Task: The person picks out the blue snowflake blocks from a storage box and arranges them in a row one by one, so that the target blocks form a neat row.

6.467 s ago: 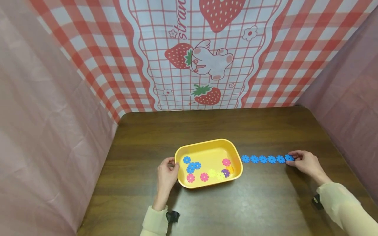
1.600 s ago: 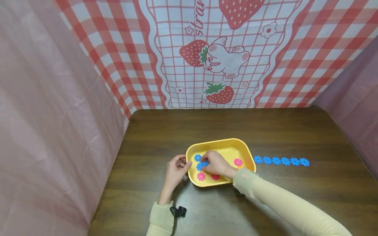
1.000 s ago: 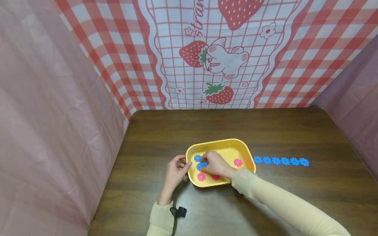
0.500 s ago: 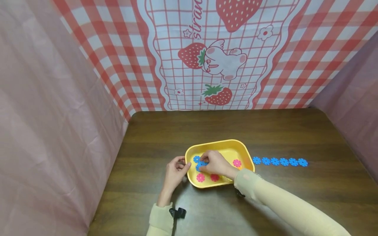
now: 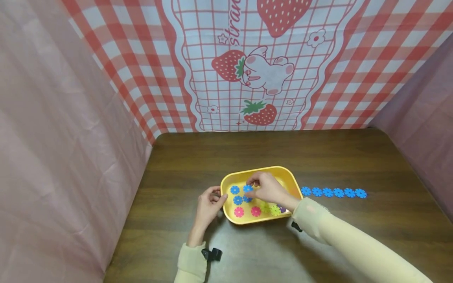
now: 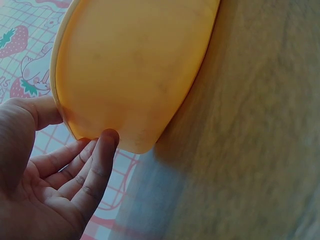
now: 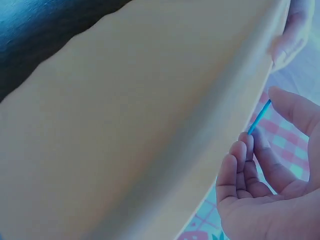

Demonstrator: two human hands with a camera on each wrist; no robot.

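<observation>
My left hand [image 5: 209,206] grips the left end of a yellow plastic tray [image 5: 288,181], thumb at the rim and fingers against the outer wall. Over the tray, my right hand [image 5: 268,190] pinches a blue notched disc [image 5: 248,188] between thumb and fingers. The right wrist view shows that blue disc [image 7: 259,117] edge-on at the fingertips. Beneath and left of it, more blue discs [image 5: 238,200] lie on the tray floor. Pink discs [image 5: 239,212], yellow discs [image 5: 275,210] and a partly hidden purple disc [image 5: 282,209] lie along the near side.
On the wooden table [image 5: 198,157], a straight row of several blue discs [image 5: 328,192] runs rightward from the tray's right end. A strawberry-print cloth [image 5: 260,90] hangs behind the table, with pink curtains [image 5: 70,157] at the sides.
Earlier my right hand was at the row's right end, then reached into the blue discs in the tray. Now it has risen slightly with one disc. My left hand stays on the tray.
</observation>
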